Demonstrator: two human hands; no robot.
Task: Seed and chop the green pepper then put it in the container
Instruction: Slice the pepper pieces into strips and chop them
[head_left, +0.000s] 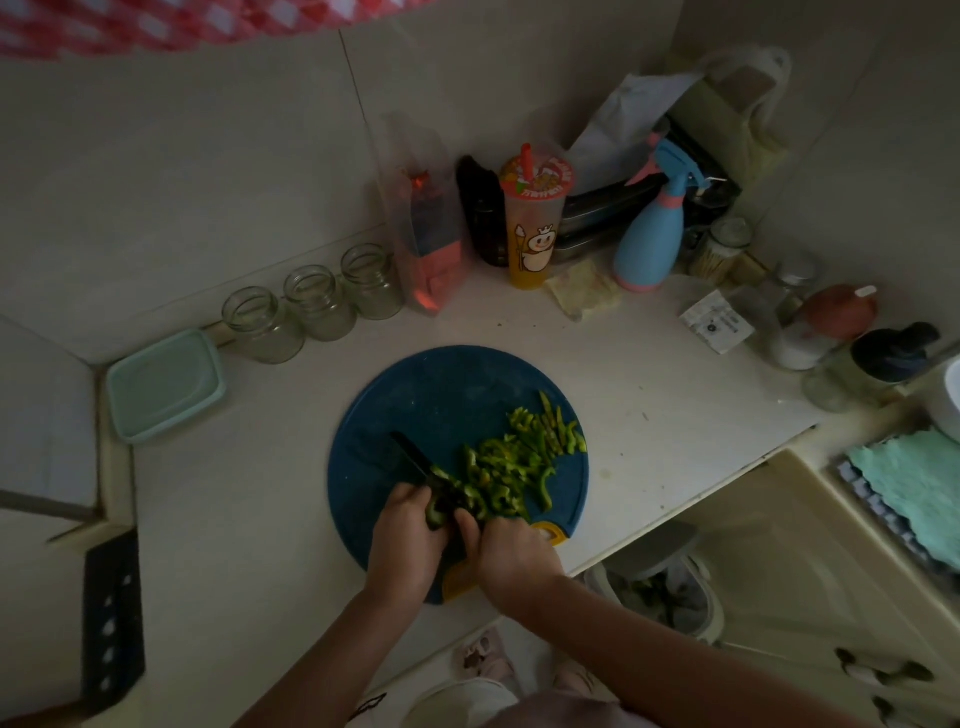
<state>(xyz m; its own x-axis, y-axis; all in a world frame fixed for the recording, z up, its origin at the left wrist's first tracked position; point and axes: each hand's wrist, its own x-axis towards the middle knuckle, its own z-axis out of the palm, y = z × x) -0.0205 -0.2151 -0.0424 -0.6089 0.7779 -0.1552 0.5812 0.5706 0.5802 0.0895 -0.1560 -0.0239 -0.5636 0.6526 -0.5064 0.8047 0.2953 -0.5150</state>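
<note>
Currently, the left hand (410, 525) is curling its fingers round a green pepper piece (435, 515) at the near side of the blue cutting board (415, 395). The right hand (511, 551) is gripping the knife (415, 457), with the blade pointing away and leftward. Cut pepper strips (519, 462) are lying piled on the board's right half. The mint container (166, 384) is sitting well apart on the left, near three glass jars (317, 304).
</note>
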